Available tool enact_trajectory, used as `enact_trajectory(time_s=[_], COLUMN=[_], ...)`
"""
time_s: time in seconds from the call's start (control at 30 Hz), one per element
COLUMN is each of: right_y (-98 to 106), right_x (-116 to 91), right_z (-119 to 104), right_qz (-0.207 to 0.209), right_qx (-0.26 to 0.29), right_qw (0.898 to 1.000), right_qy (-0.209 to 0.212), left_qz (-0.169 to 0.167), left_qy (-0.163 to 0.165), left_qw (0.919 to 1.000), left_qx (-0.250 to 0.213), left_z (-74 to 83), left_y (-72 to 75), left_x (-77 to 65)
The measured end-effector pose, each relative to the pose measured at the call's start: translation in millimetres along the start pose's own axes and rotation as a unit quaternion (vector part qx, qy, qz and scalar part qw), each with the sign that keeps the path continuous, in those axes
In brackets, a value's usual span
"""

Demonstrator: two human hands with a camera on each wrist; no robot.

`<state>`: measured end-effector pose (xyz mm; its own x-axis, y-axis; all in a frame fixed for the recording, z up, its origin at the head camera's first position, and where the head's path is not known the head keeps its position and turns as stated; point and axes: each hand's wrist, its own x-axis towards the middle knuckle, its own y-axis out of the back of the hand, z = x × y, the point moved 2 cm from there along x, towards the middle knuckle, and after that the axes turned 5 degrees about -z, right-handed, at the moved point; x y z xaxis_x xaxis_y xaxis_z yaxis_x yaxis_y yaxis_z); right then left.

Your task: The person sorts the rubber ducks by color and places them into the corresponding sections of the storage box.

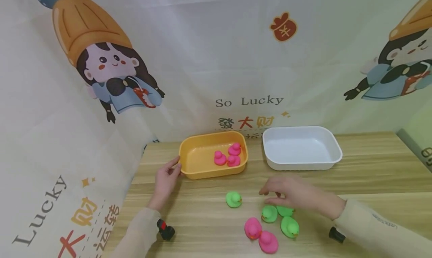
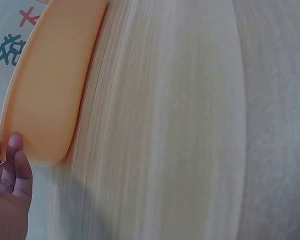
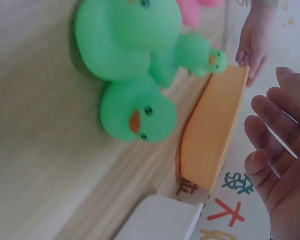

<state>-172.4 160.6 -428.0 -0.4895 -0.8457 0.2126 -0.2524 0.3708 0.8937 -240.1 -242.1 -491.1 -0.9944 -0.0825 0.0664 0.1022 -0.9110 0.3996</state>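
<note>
My left hand [image 1: 167,179] pinches the left end of an orange-yellow plastic tray [image 1: 189,173], thumb and fingers on either side of its rim. Three pink toy ducks [image 1: 220,158] sit in the right half of that tray. Over a cluster of three green toy ducks [image 1: 269,214] hovers my right hand [image 1: 291,190], its fingers loosely bent and holding nothing. One green duck [image 1: 234,199] stands apart, to the left of the right hand. In the right wrist view the fingers [image 3: 270,142] are spread beside the green ducks [image 3: 140,112].
A white tray [image 1: 303,167] is at the back right, beside the yellow one. Two pink ducks [image 1: 268,242] touch each other near the front of the wooden table [image 1: 202,220]. A printed cloth [image 1: 189,63] hangs behind and along the left side.
</note>
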Motion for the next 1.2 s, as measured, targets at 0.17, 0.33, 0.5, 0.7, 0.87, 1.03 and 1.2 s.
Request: enact_trajectory(time_s=[0.17, 0.33, 0.5, 0.7, 0.87, 1.03, 1.2], right_y=[-12, -25, -39, -53, -61, -66, -69], right_x=[-13, -28, -40, -48, -51, -51, -51], right_z=[-8, -22, -33, -47, -55, -58, -58], right_qz=[0.025, 0.049, 0.072, 0.091, 0.065, 0.055, 0.058], right_qx=[-0.016, -0.017, -0.047, -0.094, -0.091, -0.087, -0.092], right_qw=[0.999, 0.997, 0.994, 0.989, 0.993, 0.994, 0.994], right_qy=[0.041, 0.061, 0.07, 0.064, 0.031, 0.027, 0.03], left_qz=[-0.009, -0.005, -0.005, -0.005, -0.001, -0.002, 0.001], left_qy=[0.002, 0.004, 0.006, 0.003, -0.001, -0.001, -0.001], left_qw=[0.9999, 1.0, 1.0, 1.0, 1.0, 1.0, 1.0], left_qx=[-0.007, 0.002, -0.002, -0.004, 0.001, -0.002, -0.002], left_z=[1.4, -0.2, -2.0, -3.8, -3.5, -3.3, -3.8], left_y=[1.0, -0.4, 0.5, 0.5, 0.4, 0.0, 0.0], left_x=[-0.4, 0.0, 0.9, 1.3, 1.7, 2.0, 2.1])
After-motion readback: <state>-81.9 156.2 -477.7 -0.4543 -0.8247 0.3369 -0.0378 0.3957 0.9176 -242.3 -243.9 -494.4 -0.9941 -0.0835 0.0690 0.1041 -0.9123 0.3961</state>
